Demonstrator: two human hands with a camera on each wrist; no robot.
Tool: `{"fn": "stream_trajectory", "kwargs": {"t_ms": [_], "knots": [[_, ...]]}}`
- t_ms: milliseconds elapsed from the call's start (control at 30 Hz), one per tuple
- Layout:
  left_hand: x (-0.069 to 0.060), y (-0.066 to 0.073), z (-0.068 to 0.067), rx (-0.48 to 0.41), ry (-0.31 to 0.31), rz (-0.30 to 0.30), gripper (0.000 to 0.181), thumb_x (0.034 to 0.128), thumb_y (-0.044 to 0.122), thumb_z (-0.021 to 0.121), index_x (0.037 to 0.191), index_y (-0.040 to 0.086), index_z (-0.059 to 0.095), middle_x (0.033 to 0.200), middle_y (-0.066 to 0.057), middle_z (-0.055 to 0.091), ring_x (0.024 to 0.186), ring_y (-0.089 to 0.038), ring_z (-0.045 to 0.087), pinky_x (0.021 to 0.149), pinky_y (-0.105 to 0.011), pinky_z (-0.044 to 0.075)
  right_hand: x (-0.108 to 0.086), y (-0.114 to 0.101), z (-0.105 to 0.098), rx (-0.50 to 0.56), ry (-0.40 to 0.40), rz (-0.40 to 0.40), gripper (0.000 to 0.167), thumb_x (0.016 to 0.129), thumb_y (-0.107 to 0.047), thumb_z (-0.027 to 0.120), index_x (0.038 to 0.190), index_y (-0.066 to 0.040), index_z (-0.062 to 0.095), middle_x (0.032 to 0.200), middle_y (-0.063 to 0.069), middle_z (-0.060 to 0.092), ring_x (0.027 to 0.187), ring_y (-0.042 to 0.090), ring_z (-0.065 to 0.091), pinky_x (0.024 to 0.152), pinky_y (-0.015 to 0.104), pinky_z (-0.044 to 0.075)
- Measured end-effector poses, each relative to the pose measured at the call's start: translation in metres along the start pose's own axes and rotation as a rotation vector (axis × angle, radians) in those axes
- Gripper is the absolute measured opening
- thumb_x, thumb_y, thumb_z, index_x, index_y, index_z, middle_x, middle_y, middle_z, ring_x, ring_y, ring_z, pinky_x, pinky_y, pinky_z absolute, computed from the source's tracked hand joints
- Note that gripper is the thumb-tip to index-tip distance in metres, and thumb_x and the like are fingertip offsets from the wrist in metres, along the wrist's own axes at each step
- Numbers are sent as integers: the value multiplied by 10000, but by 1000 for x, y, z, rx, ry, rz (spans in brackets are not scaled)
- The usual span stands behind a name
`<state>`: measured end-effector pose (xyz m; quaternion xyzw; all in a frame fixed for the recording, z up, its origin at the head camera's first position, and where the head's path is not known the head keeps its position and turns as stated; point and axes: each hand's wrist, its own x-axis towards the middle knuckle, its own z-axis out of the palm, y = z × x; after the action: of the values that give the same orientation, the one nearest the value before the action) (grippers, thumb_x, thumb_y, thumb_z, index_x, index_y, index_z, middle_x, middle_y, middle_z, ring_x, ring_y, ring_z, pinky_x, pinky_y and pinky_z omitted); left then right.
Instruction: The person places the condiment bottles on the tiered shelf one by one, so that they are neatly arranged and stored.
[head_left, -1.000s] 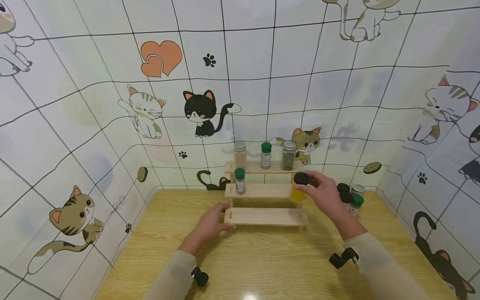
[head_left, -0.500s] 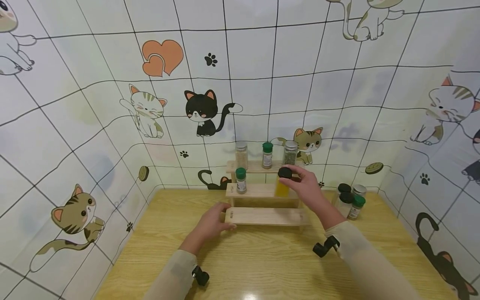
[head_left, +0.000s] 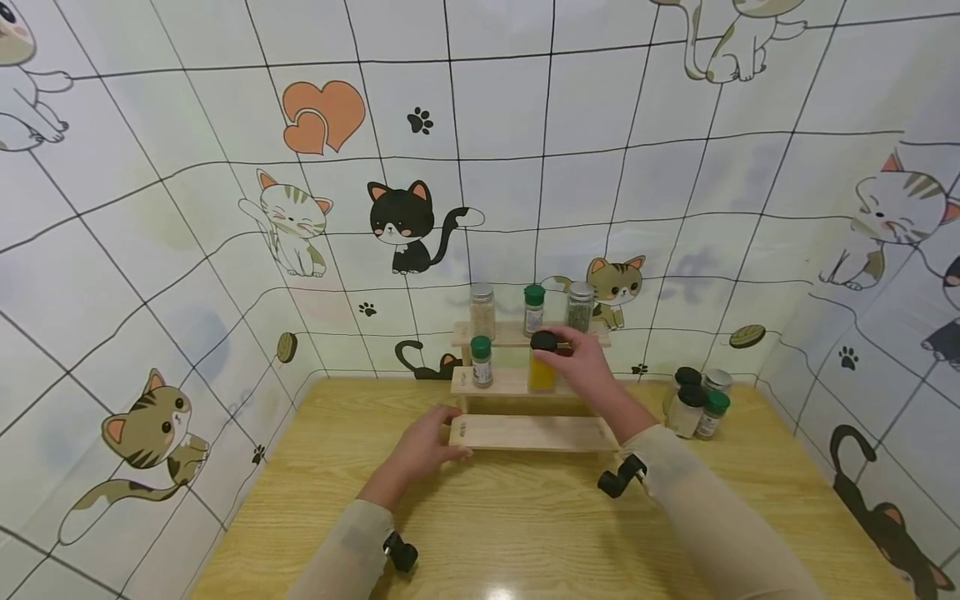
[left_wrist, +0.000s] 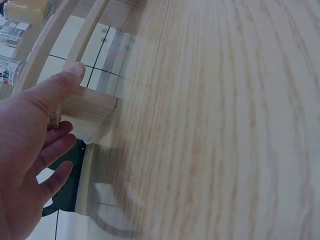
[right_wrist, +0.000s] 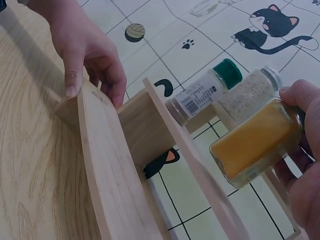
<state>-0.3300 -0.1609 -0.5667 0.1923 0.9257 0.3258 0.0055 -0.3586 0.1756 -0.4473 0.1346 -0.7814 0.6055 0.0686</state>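
Left hand (head_left: 422,440): gripping the left end of the bottom shelf (head_left: 532,432). Yellow jar (head_left: 542,372): shifted leftward to the centre of the middle shelf (head_left: 508,381), contact uncertain; placement seems nearly settled. Right hand (head_left: 583,365): pinching the jar's black lid (head_left: 543,340).

Both sleeved arms (head_left: 720,504) are stretched forward. The left hand (head_left: 420,447) is held nearer, its thumb set opposite bent fingers; the right hand (head_left: 585,364) is reached farther, its thumb and fingers drawn into a pinch.
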Motion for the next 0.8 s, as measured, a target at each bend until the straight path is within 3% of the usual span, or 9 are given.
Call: {"fn": "stream_trajectory", "kwargs": {"t_ms": [267,667,800], "knots": [[0,0,-2,6,12,29,781,904,420,944,1504,60,598,1499,-122,627,1343,-349,636,1124,-572,523,12,8,12,-54,0,16,492,1007,-231,860,1467,-132,715,1453,167,657,1236,400,686,1035,519,594],[-1,0,0,-18,3,6,775,912,424,937,1517,89,588,1503,-92,625,1364,-322,623,1144,-549,514,11,13,16,-48,0,15,478,1026,-205,836,1475,-120,697,1435,171,673,1273,385,649,935,382,604],[-2,1,-1,-25,3,6,770,913,419,937,1515,88,589,1503,-94,624,1369,-324,620,1146,-553,513,10,14,17,-44,1,1,477,1031,-181,827,1481,-108,685,1446,180,669,1300,402,642,946,388,607]]}}
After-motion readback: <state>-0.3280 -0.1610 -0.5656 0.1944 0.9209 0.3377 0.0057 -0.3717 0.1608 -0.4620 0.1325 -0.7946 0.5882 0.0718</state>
